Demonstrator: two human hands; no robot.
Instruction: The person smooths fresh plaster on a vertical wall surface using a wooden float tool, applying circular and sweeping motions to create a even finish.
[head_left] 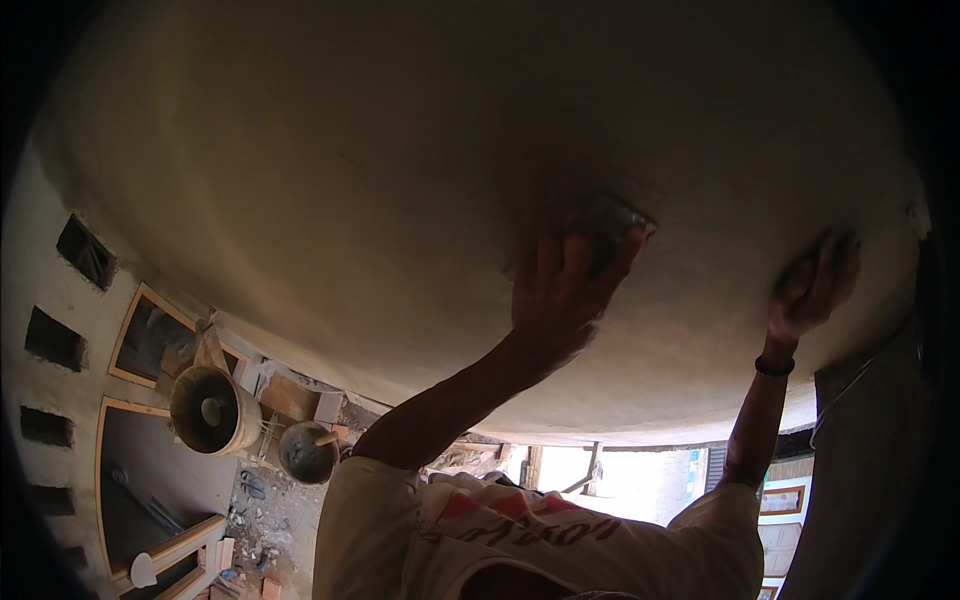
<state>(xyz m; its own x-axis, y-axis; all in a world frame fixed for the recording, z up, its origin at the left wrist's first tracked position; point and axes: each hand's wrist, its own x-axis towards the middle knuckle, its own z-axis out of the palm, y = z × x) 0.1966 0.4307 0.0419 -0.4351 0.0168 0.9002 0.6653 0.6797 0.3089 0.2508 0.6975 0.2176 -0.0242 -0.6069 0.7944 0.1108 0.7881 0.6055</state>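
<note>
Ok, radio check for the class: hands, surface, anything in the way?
Left hand gripping dark object at broad surface. Right hand also there, grip unclear. Bucket off left, apart from both hands.

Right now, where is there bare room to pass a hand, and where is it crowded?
The broad brown plaster surface is free left of the left hand and between it and the right hand. Crowded: the rubble-strewn grey floor near the pale round bucket.

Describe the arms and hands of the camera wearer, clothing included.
Both forearms are bare below short, pale sleeves of a shirt with red markings. The left hand and right hand look ungloved. A narrow dark band circles the right wrist; none shows on the left.
</note>
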